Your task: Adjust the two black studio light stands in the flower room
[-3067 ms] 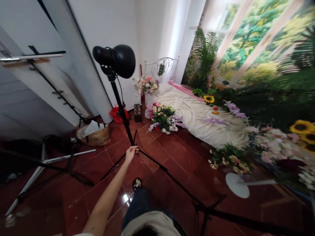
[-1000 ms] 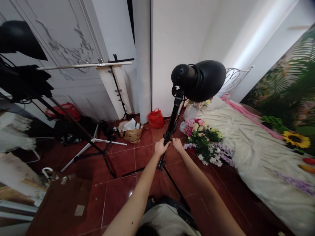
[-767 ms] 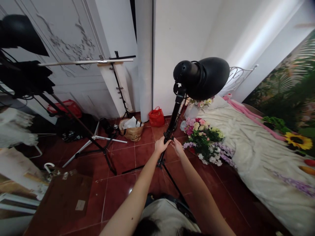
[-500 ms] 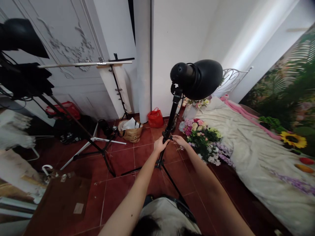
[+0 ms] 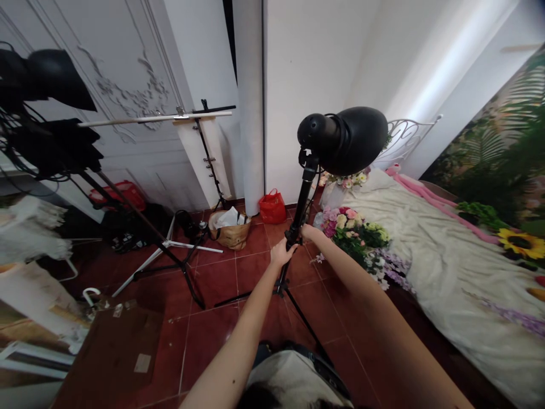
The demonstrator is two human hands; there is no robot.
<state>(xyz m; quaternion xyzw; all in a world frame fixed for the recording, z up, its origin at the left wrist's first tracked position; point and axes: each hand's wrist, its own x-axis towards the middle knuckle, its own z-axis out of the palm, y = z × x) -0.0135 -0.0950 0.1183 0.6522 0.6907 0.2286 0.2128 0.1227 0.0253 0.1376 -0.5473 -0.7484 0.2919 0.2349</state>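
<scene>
A black studio lamp (image 5: pixel 357 139) with a wide round shade tops a black light stand (image 5: pixel 303 196) in front of me. My left hand (image 5: pixel 281 253) is wrapped round the stand's pole at about mid-height. Slightly higher and to the right, my right hand (image 5: pixel 310 233) is at the far side of the pole, beside a joint of the stand. The fingers of that hand are mostly hidden behind the pole. The stand's legs are spread on the red tiled floor (image 5: pixel 213 284).
Flowers (image 5: pixel 357 233) and a bed with cream cloth (image 5: pixel 434 250) lie to the right. Left are another lamp on a stand (image 5: pixel 59 76), a white-legged stand (image 5: pixel 145 272) and a cardboard box (image 5: pixel 114 346). A basket (image 5: pixel 232 236) and red bag (image 5: pixel 272 207) stand ahead.
My right hand has moved up and in against the pole, its fingers now behind it. My left hand stays on the pole. The view has shifted slightly.
</scene>
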